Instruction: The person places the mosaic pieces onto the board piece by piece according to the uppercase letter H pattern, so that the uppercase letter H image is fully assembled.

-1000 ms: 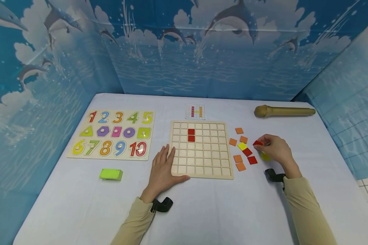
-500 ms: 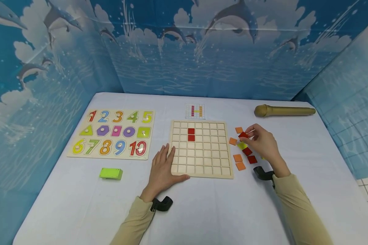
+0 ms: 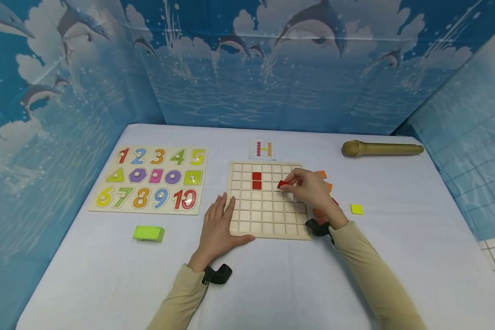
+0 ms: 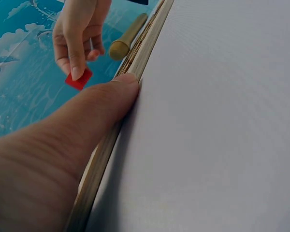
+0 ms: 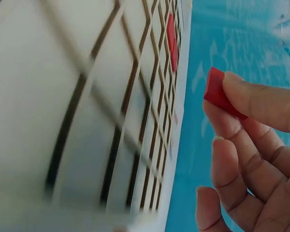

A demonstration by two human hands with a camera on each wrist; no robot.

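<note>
My right hand pinches a red square tile between thumb and fingers, above the right half of the wooden grid board. My left hand rests at the board's lower left corner, fingers straight along the left edge, thumb against the near edge. Two red tiles sit in neighbouring cells of one column in the upper left part of the grid. Orange tiles lie just right of the board, partly hidden by my right hand and wrist.
A small pattern card lies behind the board. To the left are a number-and-shape puzzle and a green block. On the right lie a yellow tile and, farther back, a brownish microphone-shaped object.
My right hand has carried the red tile leftward from the loose tiles to over the grid board, uncovering the yellow tile at right. The left hand has stayed put.
</note>
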